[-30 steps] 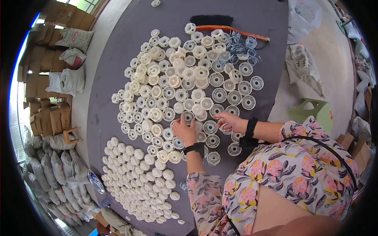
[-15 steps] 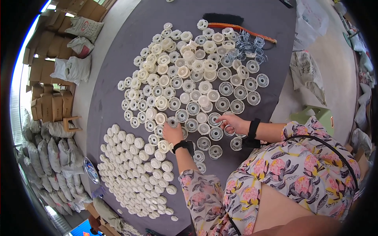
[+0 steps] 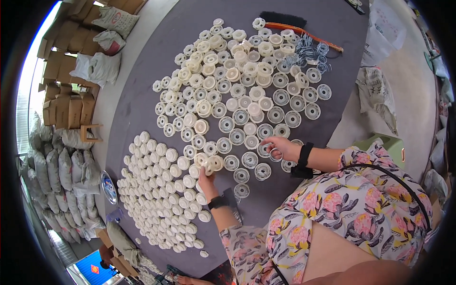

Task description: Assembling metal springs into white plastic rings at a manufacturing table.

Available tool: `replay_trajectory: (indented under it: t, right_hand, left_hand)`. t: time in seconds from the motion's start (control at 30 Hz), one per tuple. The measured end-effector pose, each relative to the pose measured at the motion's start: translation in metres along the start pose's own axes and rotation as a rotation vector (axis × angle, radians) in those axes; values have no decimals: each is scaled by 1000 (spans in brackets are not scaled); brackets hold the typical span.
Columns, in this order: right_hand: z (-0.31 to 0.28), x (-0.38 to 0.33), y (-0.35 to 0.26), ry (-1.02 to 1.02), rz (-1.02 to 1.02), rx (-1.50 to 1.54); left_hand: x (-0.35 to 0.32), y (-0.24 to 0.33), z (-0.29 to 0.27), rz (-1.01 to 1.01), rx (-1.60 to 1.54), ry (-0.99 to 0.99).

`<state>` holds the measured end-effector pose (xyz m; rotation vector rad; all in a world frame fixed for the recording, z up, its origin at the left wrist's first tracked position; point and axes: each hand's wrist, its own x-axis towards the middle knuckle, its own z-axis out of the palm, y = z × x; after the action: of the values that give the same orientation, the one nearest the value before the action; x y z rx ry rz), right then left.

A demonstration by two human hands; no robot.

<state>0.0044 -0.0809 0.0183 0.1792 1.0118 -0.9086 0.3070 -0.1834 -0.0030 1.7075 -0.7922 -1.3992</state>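
Currently, in the head view, left hand (image 3: 206, 183): nearly closed, thumb and fingertips pinched on a cream part (image 3: 209, 166), which tips up at an angle.
Right hand (image 3: 286, 148): loosely curled, a thin metal wire ring (image 3: 276, 154) hooked in the fingers; the index finger points left over the nearest discs, and whether it touches one is hard to tell.
Pale discs (image 3: 240, 117): round, smooth and plastic-looking, with raised rims and a hub at the centre; some are creamy and notched around the edge, others greyer and faintly translucent.
Rounded caps (image 3: 171, 155): opaque off-white, stepped like small domes, packed closely together.
Wire coils (image 3: 308, 51): bluish-grey metal, springy, tangled in one clump.
Brush (image 3: 285, 19): dark dense bristles on an orange handle, next to the coils.
Table (image 3: 137, 102): covered in a matte dark grey surface.
Places: the cream part sits right at the left hand's fingertips, with two more cream rounds just beside it; the wire ring hangs at the right hand; the discs spread beyond and between the hands, the caps lie left of and nearer than the left hand, and the coils rest well beyond the right hand.
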Motion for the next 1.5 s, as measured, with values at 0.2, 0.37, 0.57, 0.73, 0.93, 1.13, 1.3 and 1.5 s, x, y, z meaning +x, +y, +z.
replay_trajectory:
  t: [0.2,0.37,0.57,0.73,0.93,1.13,1.3,1.5]
  right_hand:
    - [16,-3,20,-30,-25,-85]
    - [15,1,37,15,1,-117]
    - [29,-1,53,4,23,-139]
    - [41,-3,64,-13,47,-158]
    - [35,-6,65,2,14,-182]
    - [29,-4,62,13,16,-164]
    - [7,-4,47,59,-26,-70]
    - [12,-4,33,61,9,-49]
  left_hand:
    - [14,-15,-63,-365,438,-258]
    - [-11,-20,-44,317,1037,198]
    - [-79,-35,-61,544,1021,-243]
    - [-96,-47,-74,493,1155,-324]
    - [-54,-21,-67,368,879,-128]
    - [-13,-39,-62,704,961,36]
    - [-26,-26,-27,905,1102,148]
    - [19,10,19,952,1008,28]
